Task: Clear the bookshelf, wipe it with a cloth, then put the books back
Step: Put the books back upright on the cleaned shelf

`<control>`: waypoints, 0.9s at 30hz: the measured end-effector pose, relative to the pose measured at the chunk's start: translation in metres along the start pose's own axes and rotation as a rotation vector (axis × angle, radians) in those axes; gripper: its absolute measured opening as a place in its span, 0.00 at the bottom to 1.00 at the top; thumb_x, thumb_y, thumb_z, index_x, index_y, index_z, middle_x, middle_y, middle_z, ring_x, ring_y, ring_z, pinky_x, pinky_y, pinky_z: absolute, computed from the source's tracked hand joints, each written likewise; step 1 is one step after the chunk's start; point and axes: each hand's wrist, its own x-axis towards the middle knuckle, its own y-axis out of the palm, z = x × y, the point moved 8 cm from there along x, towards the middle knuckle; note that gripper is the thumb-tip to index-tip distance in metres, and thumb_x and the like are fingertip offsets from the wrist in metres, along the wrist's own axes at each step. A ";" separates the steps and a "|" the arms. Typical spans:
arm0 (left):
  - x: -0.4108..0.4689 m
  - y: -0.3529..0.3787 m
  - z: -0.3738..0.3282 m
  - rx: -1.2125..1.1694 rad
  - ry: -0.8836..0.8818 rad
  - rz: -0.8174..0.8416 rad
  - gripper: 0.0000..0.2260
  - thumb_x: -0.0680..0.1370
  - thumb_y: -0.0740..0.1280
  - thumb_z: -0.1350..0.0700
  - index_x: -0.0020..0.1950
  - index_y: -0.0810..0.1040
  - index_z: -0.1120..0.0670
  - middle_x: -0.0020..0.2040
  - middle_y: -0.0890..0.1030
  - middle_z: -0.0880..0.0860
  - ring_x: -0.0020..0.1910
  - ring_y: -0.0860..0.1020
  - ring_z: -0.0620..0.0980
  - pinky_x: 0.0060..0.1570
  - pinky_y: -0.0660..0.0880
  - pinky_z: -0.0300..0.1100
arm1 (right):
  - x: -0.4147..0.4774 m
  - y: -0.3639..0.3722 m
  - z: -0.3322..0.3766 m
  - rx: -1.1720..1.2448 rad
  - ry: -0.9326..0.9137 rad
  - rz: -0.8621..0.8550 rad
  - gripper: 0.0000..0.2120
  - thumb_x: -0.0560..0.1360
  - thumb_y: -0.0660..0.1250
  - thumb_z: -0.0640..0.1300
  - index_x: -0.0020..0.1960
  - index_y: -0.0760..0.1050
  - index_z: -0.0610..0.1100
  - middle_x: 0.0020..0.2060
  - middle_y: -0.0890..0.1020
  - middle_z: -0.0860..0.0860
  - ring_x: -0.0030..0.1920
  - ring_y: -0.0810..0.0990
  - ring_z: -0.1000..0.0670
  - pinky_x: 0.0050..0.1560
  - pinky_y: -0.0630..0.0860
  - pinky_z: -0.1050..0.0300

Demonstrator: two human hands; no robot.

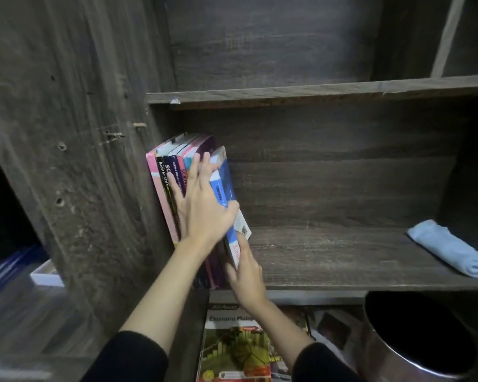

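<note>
Currently: row of books (162, 199) stands upright at the far left end of the middle shelf board (342, 260), pressed against the side panel (80, 161). Glossy paperback spines in pink, black, dark blue and purple; most of the lettering is too blurred to read.

Blue book (223, 177) is last in the row on the right. It has a white-and-blue spine and tilts, top leaning left against its neighbours.

Left hand (202, 208) lies flat across the spines, fingers straight and spread, thumb reaching onto the blue book. It grips nothing and just presses. Right hand (247, 274) pinches the lower end of the blue book, thumb on the spine side and fingers along the cover. Both arms wear black sleeves.

Bookshelf is dark rough-grained wood with small holes in the side panel. Upper shelf (315, 91) is bare in view.

Cloth (450, 250) is light blue, soft and folded long, lying at the right end of the same board, well apart from the books.

Below: flat-lying book (232, 346) with a green cover, titled "Ekonomi", partly under the right forearm. Round metal bin (392, 362) with a dark inside at lower right. White tray (46, 275) left of the side panel.
</note>
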 end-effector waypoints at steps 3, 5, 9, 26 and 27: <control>-0.003 0.008 -0.001 0.036 0.002 -0.013 0.37 0.66 0.72 0.54 0.73 0.62 0.57 0.76 0.59 0.50 0.75 0.44 0.43 0.67 0.26 0.48 | 0.002 0.003 -0.010 0.042 0.037 0.026 0.33 0.76 0.61 0.36 0.76 0.53 0.52 0.71 0.68 0.50 0.62 0.74 0.46 0.52 0.67 0.59; 0.000 0.011 0.002 0.074 -0.005 -0.032 0.40 0.65 0.72 0.54 0.74 0.60 0.58 0.76 0.59 0.51 0.76 0.46 0.49 0.68 0.31 0.55 | 0.006 0.004 -0.013 0.056 0.046 0.041 0.32 0.77 0.61 0.38 0.76 0.53 0.53 0.71 0.67 0.51 0.63 0.73 0.47 0.55 0.68 0.58; 0.000 0.007 -0.001 0.086 0.140 -0.161 0.30 0.64 0.68 0.56 0.64 0.62 0.55 0.70 0.70 0.54 0.74 0.55 0.57 0.70 0.45 0.63 | 0.015 0.005 -0.014 0.044 0.045 0.108 0.33 0.76 0.63 0.39 0.75 0.53 0.53 0.73 0.64 0.52 0.66 0.71 0.47 0.57 0.67 0.56; -0.003 0.002 0.014 0.323 0.230 0.278 0.53 0.54 0.77 0.36 0.74 0.60 0.51 0.73 0.63 0.47 0.76 0.42 0.51 0.69 0.47 0.64 | 0.014 0.013 -0.056 -0.070 0.196 0.501 0.56 0.65 0.77 0.40 0.71 0.39 0.69 0.64 0.74 0.45 0.62 0.74 0.44 0.66 0.70 0.44; -0.004 0.002 0.013 0.339 0.220 0.263 0.53 0.54 0.77 0.37 0.74 0.60 0.52 0.73 0.63 0.48 0.76 0.42 0.51 0.69 0.47 0.64 | 0.015 0.014 -0.057 -0.088 0.206 0.492 0.55 0.65 0.77 0.41 0.72 0.40 0.68 0.63 0.74 0.45 0.61 0.75 0.44 0.65 0.71 0.45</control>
